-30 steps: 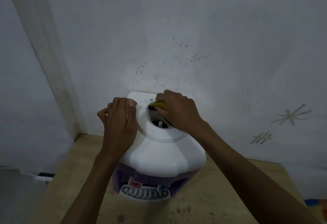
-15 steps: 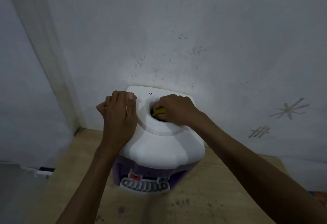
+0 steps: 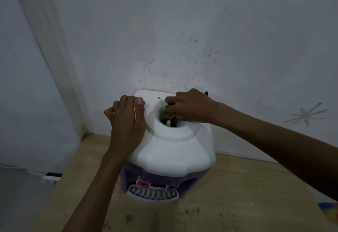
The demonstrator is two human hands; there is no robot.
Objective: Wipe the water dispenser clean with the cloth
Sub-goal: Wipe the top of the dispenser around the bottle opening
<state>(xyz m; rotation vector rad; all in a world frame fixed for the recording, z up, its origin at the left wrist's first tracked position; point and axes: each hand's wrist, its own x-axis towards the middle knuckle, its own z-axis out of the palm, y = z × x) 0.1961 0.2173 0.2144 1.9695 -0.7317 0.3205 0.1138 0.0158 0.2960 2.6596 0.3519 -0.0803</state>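
**Cloth works round the rim of the bottle well**

On the left, the left hand (image 3: 126, 120) rests on the white top of the water dispenser (image 3: 173, 151), fingers curled over the left edge and the thumb laid flat along the raised ring. It looks just as it did a second ago, so it is bracing the machine and taking no part in the wiping; whether the fingers truly clamp the edge or only lie against it I cannot tell

At the middle, the round bottle well (image 3: 169, 121) shows its small white spike again at the bottom. Half a second ago the right hand covered more of that opening

To the right, the right hand (image 3: 190, 106) is bunched round the yellow cloth (image 3: 172, 115), of which only a small fold peeks out under the fingers at the far right side of the well. The hand has lifted slightly out of the hole and shifted toward the back rim, with the knuckles now above the ring

That suggests the wipe is circling the inside wall of the well, so this part is in hand but likely unfinished. The sloping white top, the purple front and the drip grille (image 3: 152, 193) show no sign of being reached yet. The dispenser stands on a wooden table (image 3: 256, 195) close against the spotted wall (image 3: 182, 30)
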